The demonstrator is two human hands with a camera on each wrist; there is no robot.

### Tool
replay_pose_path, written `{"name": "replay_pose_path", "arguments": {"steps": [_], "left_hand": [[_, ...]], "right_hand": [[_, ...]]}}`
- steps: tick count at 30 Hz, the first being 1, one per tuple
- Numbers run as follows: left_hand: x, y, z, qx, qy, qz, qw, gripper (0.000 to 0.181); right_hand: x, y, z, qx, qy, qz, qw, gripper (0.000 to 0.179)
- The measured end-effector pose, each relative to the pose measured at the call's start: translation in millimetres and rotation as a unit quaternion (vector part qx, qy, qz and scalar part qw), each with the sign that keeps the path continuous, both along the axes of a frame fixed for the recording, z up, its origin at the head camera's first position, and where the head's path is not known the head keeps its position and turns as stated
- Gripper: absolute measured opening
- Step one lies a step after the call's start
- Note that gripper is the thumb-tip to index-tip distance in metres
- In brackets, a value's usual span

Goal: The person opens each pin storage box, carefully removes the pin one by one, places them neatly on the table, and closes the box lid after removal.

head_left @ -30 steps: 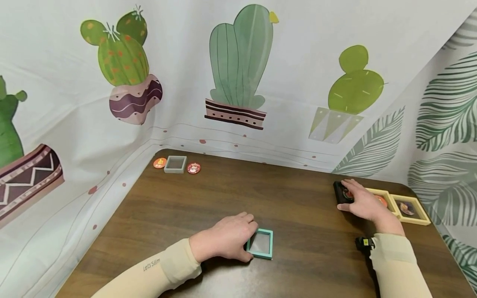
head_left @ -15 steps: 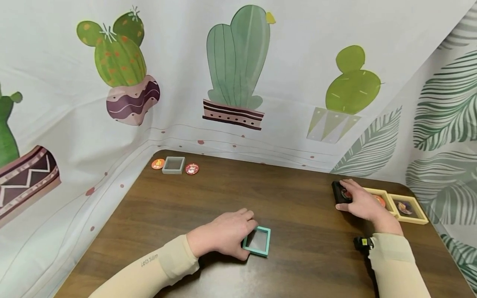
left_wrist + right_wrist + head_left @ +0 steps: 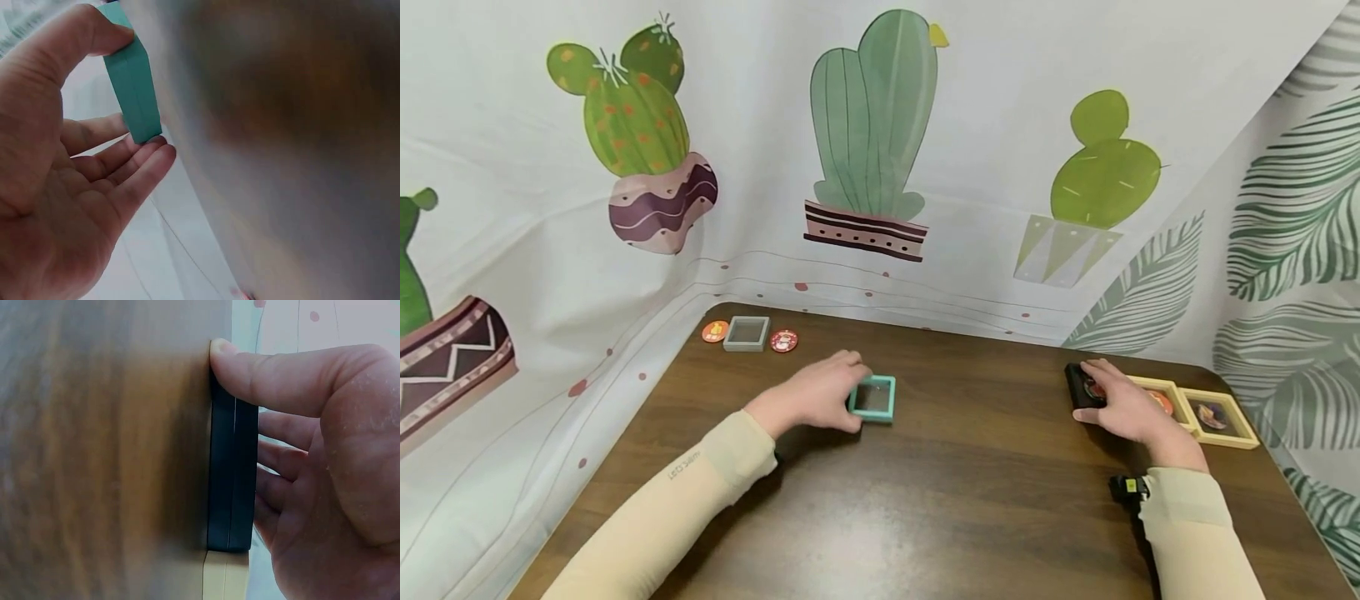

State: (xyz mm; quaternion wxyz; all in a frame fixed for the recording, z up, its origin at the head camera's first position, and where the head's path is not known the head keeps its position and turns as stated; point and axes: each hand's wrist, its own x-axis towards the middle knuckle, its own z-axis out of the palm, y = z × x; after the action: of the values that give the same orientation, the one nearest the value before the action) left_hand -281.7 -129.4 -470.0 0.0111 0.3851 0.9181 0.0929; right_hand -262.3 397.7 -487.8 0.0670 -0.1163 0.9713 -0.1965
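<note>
Left of the table's middle, my left hand pinches a small teal square frame with a see-through middle. In the left wrist view the thumb is on one edge of the teal frame and fingertips on the other. At the right back, my right hand grips a black square frame that has a round reddish piece inside, partly covered by the hand. From the right wrist, the thumb lies on one end of the black frame, which stands against a cream frame.
A grey frame lies at the far left corner between an orange round badge and a red round badge. Two cream frames with round pieces inside, one outermost, sit right of the black one. A cactus-print cloth hangs behind the table.
My left hand has carried the teal frame away from me and to the left, toward the grey frame. The right hand stays on the black frame.
</note>
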Motion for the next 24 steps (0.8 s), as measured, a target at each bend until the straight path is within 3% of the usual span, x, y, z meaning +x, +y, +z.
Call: {"name": "replay_pose_path", "arguments": {"steps": [5,10,18,24], "left_hand": [[-35.5,-27.8,-3.8,-0.002,-0.022,0.050,0.9985,0.064],[-57.9,-49.4,-5.6,-0.004,-0.043,0.090,0.9950,0.068],[-83.2,-62.8,-7.2,-0.013,-0.045,0.123,0.9913,0.075],[-93.1,-69.5,-4.6,-0.026,-0.055,0.143,0.9879,0.078]], "right_hand": [[1.7,0,-3.8,-0.001,-0.004,0.000,1.0000,0.099],[2.8,-1,-5.0,-0.003,-0.003,0.002,1.0000,0.097],[2.7,-1,0.4,0.002,-0.003,-0.004,1.0000,0.098],[0.8,-1,1.7,-0.004,-0.004,-0.002,1.0000,0.098]]}}
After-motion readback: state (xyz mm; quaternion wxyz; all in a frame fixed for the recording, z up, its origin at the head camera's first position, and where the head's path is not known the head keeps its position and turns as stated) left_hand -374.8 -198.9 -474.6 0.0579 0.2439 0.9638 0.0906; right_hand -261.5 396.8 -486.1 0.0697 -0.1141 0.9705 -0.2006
